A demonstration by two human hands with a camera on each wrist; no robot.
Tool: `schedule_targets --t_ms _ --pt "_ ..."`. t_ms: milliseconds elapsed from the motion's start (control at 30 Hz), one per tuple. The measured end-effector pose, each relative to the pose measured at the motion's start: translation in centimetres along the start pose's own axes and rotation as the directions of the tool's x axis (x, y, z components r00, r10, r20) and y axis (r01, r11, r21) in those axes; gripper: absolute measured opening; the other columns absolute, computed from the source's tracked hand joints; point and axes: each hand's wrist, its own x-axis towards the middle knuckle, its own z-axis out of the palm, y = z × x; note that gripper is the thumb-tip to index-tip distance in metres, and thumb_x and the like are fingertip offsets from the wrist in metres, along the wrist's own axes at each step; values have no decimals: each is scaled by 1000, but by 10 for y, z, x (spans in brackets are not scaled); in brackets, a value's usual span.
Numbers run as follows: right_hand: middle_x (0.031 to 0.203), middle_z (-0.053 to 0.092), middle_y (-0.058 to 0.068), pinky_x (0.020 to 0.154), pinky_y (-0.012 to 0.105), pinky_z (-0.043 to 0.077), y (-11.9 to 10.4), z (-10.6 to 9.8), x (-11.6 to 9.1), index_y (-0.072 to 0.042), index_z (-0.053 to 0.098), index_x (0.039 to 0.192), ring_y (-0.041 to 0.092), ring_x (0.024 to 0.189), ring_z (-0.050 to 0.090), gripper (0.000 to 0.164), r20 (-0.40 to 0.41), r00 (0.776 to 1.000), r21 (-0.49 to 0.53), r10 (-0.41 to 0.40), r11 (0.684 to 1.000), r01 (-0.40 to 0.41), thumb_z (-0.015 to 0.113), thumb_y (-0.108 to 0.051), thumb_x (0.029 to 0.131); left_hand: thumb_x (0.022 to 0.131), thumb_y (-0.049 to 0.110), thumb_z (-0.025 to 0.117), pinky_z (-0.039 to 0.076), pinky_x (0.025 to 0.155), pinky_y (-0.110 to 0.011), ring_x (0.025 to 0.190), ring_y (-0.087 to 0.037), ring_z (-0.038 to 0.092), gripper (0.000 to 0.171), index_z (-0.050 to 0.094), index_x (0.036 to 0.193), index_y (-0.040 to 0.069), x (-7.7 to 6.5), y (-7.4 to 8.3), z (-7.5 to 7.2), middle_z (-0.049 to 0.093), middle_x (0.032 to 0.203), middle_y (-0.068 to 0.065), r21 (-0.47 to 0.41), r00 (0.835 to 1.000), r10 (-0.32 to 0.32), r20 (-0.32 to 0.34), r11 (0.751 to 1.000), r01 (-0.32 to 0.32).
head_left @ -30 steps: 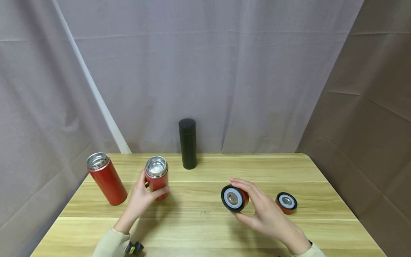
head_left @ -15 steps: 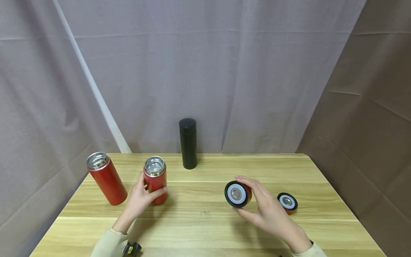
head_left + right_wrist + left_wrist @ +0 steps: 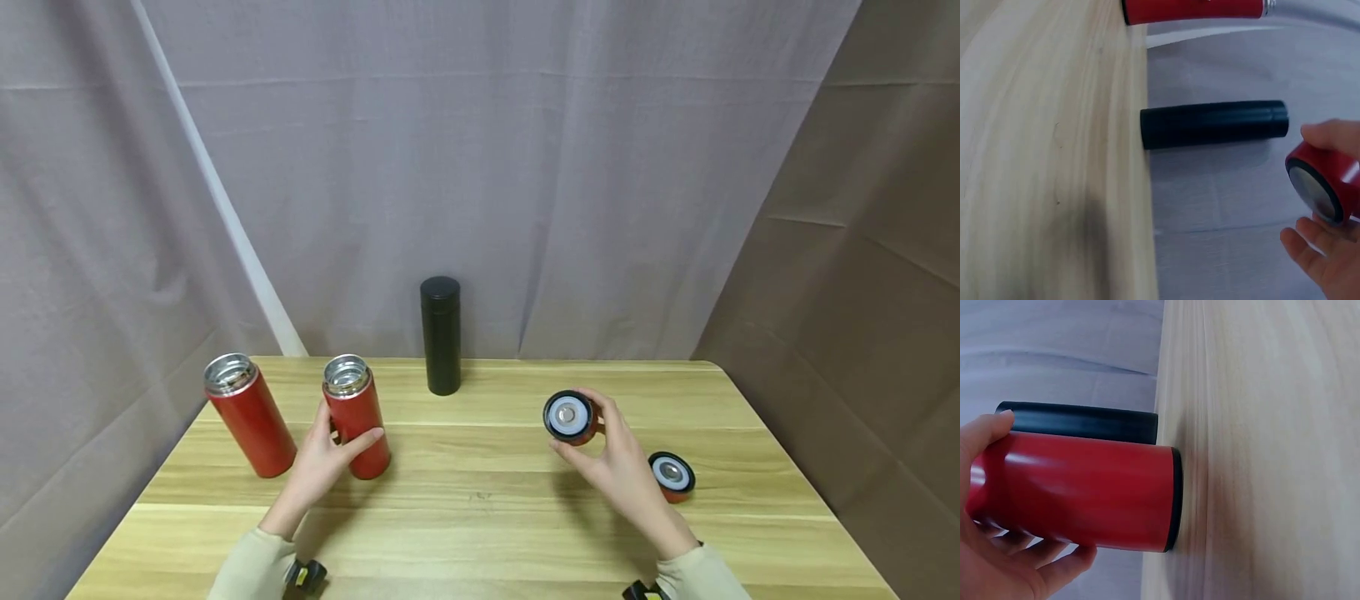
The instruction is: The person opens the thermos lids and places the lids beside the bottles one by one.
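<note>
My left hand (image 3: 315, 468) grips the side of a red thermos bottle (image 3: 365, 433) that stands upright with its steel mouth uncapped. In the left wrist view, fingers and thumb wrap round the red bottle (image 3: 1085, 494), its black base right at the tabletop. My right hand (image 3: 621, 471) pinches a red lid (image 3: 567, 417) above the table between thumb and fingers, its pale sealing ring and black rim turned toward the head camera. Left of the gripped bottle stands another uncapped red thermos bottle (image 3: 257, 433). A second red lid (image 3: 672, 475) lies inner side up beside the right hand.
Toward the table's back edge a tall black thermos bottle (image 3: 441, 346), capped, stands upright. The wooden table (image 3: 465, 533) ends against a grey curtain (image 3: 480, 192) behind, with brown cloth (image 3: 847, 275) hanging at the right.
My left hand has shifted the red bottle slightly left and down toward the tabletop. The right hand has moved right and farther from me with its lid.
</note>
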Motion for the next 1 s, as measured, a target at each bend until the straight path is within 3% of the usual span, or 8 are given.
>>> schedule_targets --t_ms 267,433,667,1000 --pt "129 58 21 94 46 48 30 8 9 1 40 143 32 117 58 78 32 966 66 255 964 -257 85 -17 83 82 33 85 44 102 -55 125 -35 55 83 36 147 16 -1 0 0 57 136 -15 21 1000 -14 -22 1000 15" --pt "126 59 25 88 42 49 45 11 8 5 38 143 34 110 60 77 59 952 11 301 953 -303 83 -15 84 82 37 84 44 102 -53 124 -34 56 80 38 144 16 -1 0 -4 59 134 -16 43 997 -47 -56 998 49" --pt "131 53 36 99 57 43 63 11 6 10 31 146 47 119 55 82 117 916 -99 384 922 -374 79 -20 87 83 40 83 46 100 -50 121 -33 59 78 39 140 12 1 0 -9 60 131 -16 66 995 -63 -78 995 68" --pt "131 52 39 96 58 45 70 10 4 12 30 145 51 118 55 86 178 858 -184 481 873 -452 78 -29 87 83 41 83 46 99 -50 119 -34 59 78 39 139 9 1 -3 -13 61 130 -18 87 994 -66 -90 993 74"
